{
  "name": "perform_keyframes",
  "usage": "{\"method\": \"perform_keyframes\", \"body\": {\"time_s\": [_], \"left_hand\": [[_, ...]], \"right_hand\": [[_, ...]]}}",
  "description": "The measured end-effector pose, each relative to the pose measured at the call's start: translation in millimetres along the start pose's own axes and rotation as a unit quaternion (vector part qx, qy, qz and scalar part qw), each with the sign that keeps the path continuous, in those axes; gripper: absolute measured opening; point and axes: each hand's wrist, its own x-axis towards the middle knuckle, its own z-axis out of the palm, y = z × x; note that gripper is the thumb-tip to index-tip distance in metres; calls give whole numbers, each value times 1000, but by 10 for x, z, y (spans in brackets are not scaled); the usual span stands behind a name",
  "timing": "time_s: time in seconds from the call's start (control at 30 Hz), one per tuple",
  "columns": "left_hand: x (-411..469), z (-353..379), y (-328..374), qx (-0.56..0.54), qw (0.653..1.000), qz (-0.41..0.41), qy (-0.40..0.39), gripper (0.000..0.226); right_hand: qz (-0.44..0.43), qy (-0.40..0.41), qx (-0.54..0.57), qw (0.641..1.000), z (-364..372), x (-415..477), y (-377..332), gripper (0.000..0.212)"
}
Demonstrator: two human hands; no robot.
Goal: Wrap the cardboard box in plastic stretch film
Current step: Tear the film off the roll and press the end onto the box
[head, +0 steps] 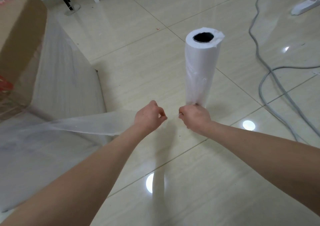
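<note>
From the head view, my left hand (149, 116) sits just left of centre. Its fingers are curled and its thumb and fingertips are pinched together on the end of the film (83, 123). From that pinch a cloudy band of film runs left and a little down towards the box (19, 35).

The box fills the upper left and left edge of the frame. Its brown side shows on top, and lower down it lies under layers of film. There are red marks on it at the far left.

My right hand (194, 117) is just right of the left one, a small gap apart. It is closed in a fist on loose film coming down off the roll (201, 66). The roll stands upright in the centre right, with its dark core hole facing up. My right hand hides its lower end, so I cannot tell whether it rests on the floor (225, 182).

A faint strip of film hangs from between my hands toward the lower middle.

A grey cable (256, 40) snakes down the right side of the tiled floor. A white object (306, 4) lies in the upper right corner, and a round stand base (72, 9) sits at the upper left.
</note>
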Motion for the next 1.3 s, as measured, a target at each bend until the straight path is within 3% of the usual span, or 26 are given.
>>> {"method": "perform_keyframes", "body": {"time_s": [0.1,0.17,0.27,0.3,0.37,0.5,0.57,1.0,1.17,1.3], "left_hand": [[36,-28,-69,165,983,-1,86,29],[73,-29,-31,211,963,93,136,43],[71,98,180,167,951,248,77,61],[76,166,245,124,963,234,42,64],[118,234,319,-15,992,122,-27,65],[200,266,296,-139,987,56,-52,17],[186,271,282,-171,984,41,-41,11],[285,207,-42,-206,971,-118,-5,19],[321,151,-275,-184,966,-182,27,17],[187,129,-436,-237,961,-135,-45,11]], "right_hand": [[14,9,16,1000,14,-7,21,23],[-5,12,-8,1000,12,-14,23,25],[-21,26,-27,999,-10,-34,18,27],[-19,26,-23,999,-14,-38,25,27],[-12,22,-9,1000,-25,-55,46,28],[-13,21,4,1000,-36,-100,94,30],[-10,24,14,1000,-39,-123,119,29],[0,28,38,999,-110,-206,103,37],[-36,39,-1,999,-83,-310,205,27],[-48,25,-4,999,-67,-337,286,26]]}}
